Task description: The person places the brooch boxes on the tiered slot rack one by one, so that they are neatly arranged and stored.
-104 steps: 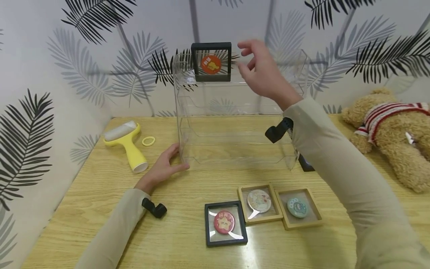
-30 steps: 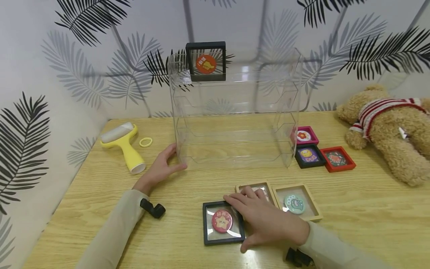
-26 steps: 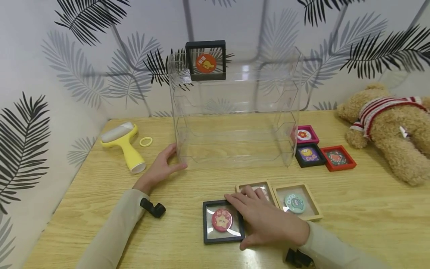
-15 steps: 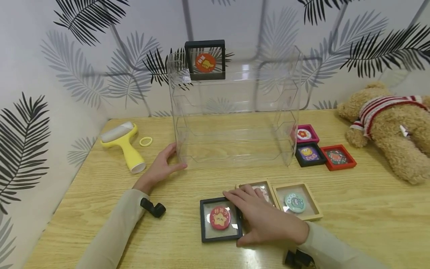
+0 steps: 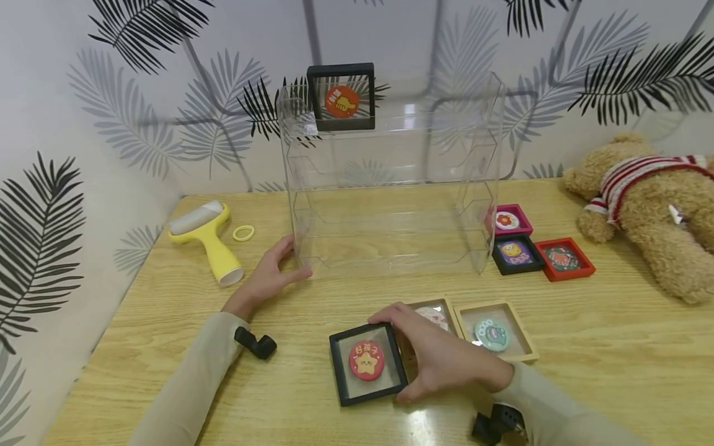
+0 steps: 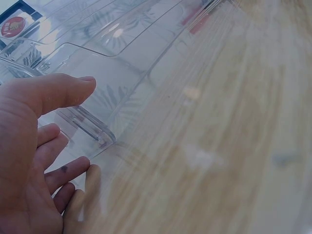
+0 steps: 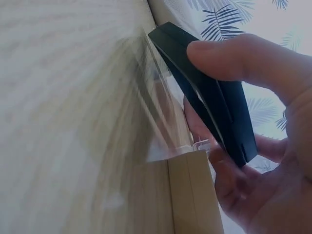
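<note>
My right hand (image 5: pixel 440 356) pinches a black square display frame (image 5: pixel 337 371) by its right side, thumb at the near edge and fingers at the far edge. A round red badge (image 5: pixel 366 360) with a yellow star sits inside it. In the right wrist view the black frame (image 7: pixel 209 92) is tilted up off the table. My left hand (image 5: pixel 266 277) rests on the table at the lower left corner of a clear acrylic rack (image 5: pixel 390 265), fingers loose beside it. Another black frame (image 5: pixel 341 66) with an orange badge stands on the rack's top tier, at the left.
Two wooden frames (image 5: pixel 521 357) with badges lie by my right hand, one partly hidden. Pink (image 5: pixel 519 212), dark (image 5: pixel 515 271) and red (image 5: pixel 582 272) frames lie right of the rack. A teddy bear (image 5: pixel 664 223), lint roller (image 5: pixel 214 248) and yellow ring (image 5: pixel 243 233) are on the table.
My right hand came down from near the rack's top to the black frame, gripped it and tilted it up from the table. The left hand has stayed by the rack.
</note>
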Tool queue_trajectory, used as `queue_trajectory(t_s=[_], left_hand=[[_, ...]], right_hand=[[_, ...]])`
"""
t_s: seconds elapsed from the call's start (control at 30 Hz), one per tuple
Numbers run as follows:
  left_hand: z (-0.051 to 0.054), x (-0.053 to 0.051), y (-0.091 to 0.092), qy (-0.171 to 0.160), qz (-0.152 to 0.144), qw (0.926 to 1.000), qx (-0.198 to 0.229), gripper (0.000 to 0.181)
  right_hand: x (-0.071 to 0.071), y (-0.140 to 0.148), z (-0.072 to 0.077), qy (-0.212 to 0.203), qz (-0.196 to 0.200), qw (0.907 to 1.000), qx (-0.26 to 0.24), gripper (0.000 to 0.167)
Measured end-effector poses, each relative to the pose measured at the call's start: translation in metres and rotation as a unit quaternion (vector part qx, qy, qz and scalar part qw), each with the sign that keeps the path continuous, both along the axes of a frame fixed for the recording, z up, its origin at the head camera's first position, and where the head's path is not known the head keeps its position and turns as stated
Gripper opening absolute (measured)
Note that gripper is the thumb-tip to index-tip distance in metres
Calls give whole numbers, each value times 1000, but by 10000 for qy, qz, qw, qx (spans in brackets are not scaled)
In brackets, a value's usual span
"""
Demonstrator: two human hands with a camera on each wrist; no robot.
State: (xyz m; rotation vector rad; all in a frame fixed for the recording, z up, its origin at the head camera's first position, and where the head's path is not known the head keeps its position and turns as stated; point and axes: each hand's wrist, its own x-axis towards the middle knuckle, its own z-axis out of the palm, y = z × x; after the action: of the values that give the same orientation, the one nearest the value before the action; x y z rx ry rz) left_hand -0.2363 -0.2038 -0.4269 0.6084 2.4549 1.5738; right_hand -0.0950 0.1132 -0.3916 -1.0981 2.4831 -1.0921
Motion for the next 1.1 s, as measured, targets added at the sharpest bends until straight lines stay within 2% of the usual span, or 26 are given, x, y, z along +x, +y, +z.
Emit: queue_trajectory(t_s=[0.17,0.33,0.43,0.57,0.67,0.77,0.83,0.9,0.93,1.1], left_hand=[[0,0,0,-24,-8,10000,-7,75],[0,0,-1,-24,-13,10000,-5,76],[0,0,-1,-10,-14,10000,-19,76],[0,0,-1,-11,-16,10000,-31,76],[0,-1,0,-13,-28,10000,-10,76],[0,-1,-1,20,-38,10000,14,76],[0,-1,-1,52,-58,10000,26,76],[0,-1,0,71,-65,9999,31,76],[0,-1,0,68,-71,9999,37,76],[1,0,0,46,-55,10000,24,77]], right_hand=[[-1,0,0,-761,70,9962,-417,103],[-4,0,-3,-1551,239,9821,-1041,100],[-7,-1,-6,-2008,292,9657,-1619,88],[-9,-2,-9,-2654,305,9347,-2345,66],[-10,-4,-8,-2887,266,9228,-2537,51],[-10,-5,-3,-2850,-85,9267,-2450,36],[-11,-6,2,-2635,-495,9366,-2257,30],[-14,-6,5,-2217,-856,9509,-1982,26],[-15,-6,7,-2080,-1008,9548,-1872,24],[-28,-2,19,-1677,-1150,9658,-1607,23]])
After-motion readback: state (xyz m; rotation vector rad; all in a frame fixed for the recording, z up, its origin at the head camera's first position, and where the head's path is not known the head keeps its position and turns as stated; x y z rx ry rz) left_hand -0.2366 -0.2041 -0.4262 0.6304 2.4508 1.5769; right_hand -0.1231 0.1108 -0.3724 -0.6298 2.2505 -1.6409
